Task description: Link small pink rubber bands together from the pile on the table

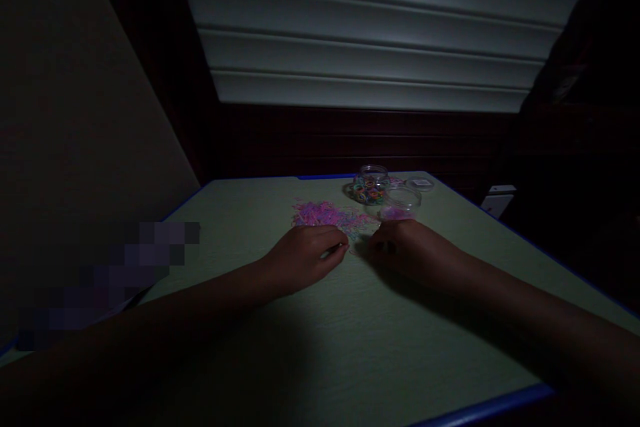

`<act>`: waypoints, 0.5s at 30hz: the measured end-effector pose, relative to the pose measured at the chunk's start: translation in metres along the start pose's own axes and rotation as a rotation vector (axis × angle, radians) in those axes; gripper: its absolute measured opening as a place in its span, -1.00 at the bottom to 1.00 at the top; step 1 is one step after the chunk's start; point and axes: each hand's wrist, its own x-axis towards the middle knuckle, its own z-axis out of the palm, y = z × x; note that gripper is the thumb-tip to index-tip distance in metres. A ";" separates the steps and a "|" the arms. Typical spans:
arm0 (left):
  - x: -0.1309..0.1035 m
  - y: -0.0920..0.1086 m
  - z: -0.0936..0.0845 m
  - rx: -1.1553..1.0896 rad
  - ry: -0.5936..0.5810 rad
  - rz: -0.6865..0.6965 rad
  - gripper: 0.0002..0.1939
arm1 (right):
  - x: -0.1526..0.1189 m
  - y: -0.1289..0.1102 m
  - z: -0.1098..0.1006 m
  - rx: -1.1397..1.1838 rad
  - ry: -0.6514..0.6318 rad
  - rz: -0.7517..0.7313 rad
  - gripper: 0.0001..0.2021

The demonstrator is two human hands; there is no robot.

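Note:
A loose pile of small, thin elastic bands [323, 213], mostly pink and purple, lies on the pale green table. My left hand [307, 255] is just in front of the pile, thumb and forefinger pinched together; whatever may be between the tips is too small to name. To its right, my right hand [405, 247] is closed with curled fingers, and its fingertips are in shadow. Directly behind the right hand stands an open clear jar [404, 197] with some pink bands at its bottom. A few stray bands lie between the hands.
A second clear jar [370, 185] holds multicoloured bands at the back. Beside it rests a clear round lid [420, 183]. The table [320, 353] has a blue edge. A slatted panel [370, 33] rises behind, and a blurred-out object [115, 273] lies at left. The light is dim.

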 end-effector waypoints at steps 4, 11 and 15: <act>0.000 0.000 0.000 -0.003 0.008 -0.005 -0.82 | -0.001 -0.004 0.000 -0.029 0.010 -0.004 -0.84; 0.001 0.000 -0.001 0.001 -0.012 -0.009 -0.81 | 0.000 -0.008 0.000 -0.072 0.022 0.017 -0.83; 0.001 0.001 0.000 -0.001 -0.010 -0.020 -0.82 | 0.001 -0.006 0.001 -0.104 0.028 -0.013 -0.83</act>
